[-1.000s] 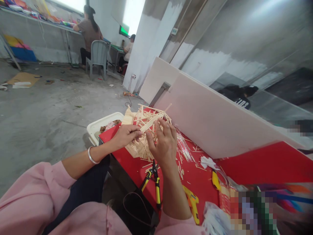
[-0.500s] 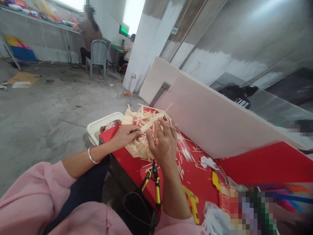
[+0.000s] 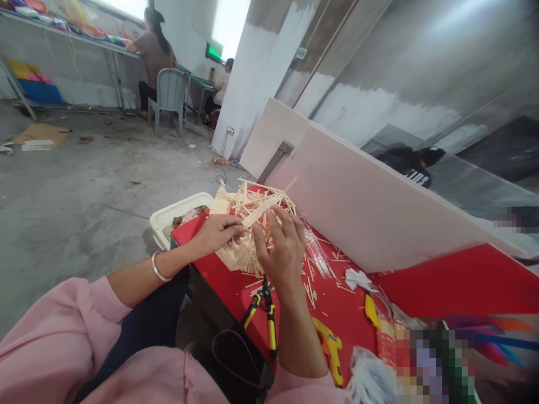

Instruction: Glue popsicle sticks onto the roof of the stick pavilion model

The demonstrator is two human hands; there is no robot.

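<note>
My left hand (image 3: pixel 221 233) pinches the near end of a flat row of thin wooden sticks (image 3: pixel 261 211) between thumb and fingers. One stick in it reaches out past the far end. Close on the right side of that row is my right hand (image 3: pixel 283 244), its thumb and bent fingers apart; whether its fingertips touch the sticks I cannot tell. Below both hands lies a pile of loose and joined wooden sticks (image 3: pixel 246 257), partly hidden by them. Yellow-and-black cutting pliers (image 3: pixel 269 314) rest with handles spread beside my right forearm.
A yellow glue gun (image 3: pixel 330 348) lies on the red table (image 3: pixel 290 314), right of my forearm. Clear plastic packaging (image 3: pixel 318 255), crumpled white paper (image 3: pixel 357 279) and stick offcuts lie beyond. A pale board (image 3: pixel 337 191) stands along the far side. A white bin (image 3: pixel 162 221) is at the left.
Both hands and the sticks have stayed almost in place. My right hand and forearm have shifted only very slightly.
</note>
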